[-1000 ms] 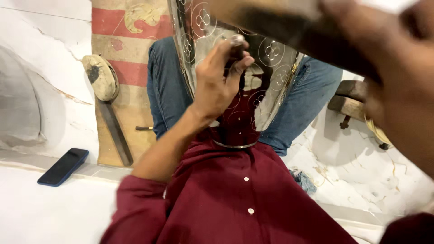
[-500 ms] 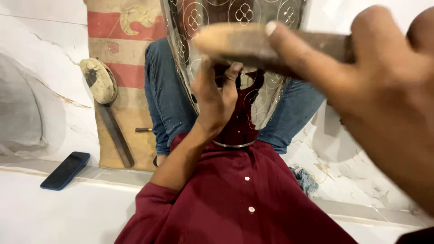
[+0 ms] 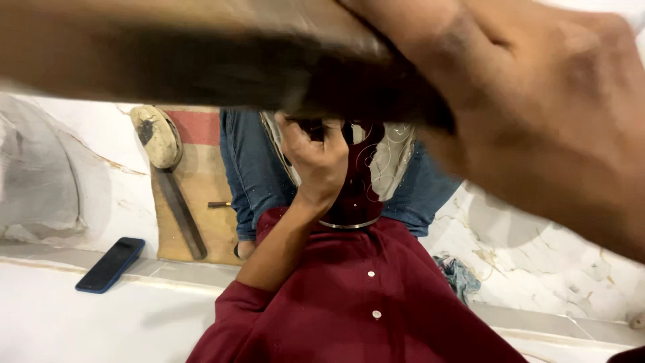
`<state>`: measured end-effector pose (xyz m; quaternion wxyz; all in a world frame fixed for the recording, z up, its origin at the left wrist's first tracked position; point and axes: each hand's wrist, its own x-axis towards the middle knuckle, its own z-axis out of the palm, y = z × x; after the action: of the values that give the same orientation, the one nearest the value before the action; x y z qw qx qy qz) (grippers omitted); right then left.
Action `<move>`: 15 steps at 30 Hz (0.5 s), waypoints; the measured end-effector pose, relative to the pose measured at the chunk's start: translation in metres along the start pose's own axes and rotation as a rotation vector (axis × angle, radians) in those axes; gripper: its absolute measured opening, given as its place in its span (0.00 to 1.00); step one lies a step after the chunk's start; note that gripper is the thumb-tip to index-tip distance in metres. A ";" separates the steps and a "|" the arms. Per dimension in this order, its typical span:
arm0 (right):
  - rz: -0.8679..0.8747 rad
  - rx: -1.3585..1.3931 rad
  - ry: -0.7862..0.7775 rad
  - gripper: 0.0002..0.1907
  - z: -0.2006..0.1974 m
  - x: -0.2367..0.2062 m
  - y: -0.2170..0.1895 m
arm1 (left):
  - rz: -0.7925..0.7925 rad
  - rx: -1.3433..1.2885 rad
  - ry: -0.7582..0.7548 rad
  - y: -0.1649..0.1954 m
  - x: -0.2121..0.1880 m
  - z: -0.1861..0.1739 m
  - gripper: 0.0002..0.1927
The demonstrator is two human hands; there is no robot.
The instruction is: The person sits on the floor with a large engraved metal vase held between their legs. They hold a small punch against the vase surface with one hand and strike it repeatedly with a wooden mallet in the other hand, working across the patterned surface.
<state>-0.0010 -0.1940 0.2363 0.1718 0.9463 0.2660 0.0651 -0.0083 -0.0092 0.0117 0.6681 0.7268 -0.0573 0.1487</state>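
My right hand fills the upper right, very near the camera and blurred, and grips a wooden mallet that stretches across the top of the view. Below it, my left hand pinches a small dark punch against an engraved metal vessel with a dark red part and a silver rim. The vessel sits between my knees in blue jeans, above my maroon shirt. The mallet hides the vessel's upper part.
A second mallet with a worn round head lies on a wooden board at the left. A blue phone rests on the white marble ledge. A crumpled bluish cloth lies at the right on the marble floor.
My right hand has swung the mallet closer to the camera and leftward, so it now covers the top of the view. My left hand stays on the vessel with the punch.
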 end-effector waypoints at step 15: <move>0.296 0.542 -0.315 0.18 0.028 -0.001 -0.006 | 0.109 0.230 -0.174 0.011 0.018 -0.010 0.09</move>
<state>0.0014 -0.1976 0.2079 -0.0582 0.9843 0.1038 -0.1306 0.0047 0.0018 0.0285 0.5640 0.8045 -0.1368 0.1266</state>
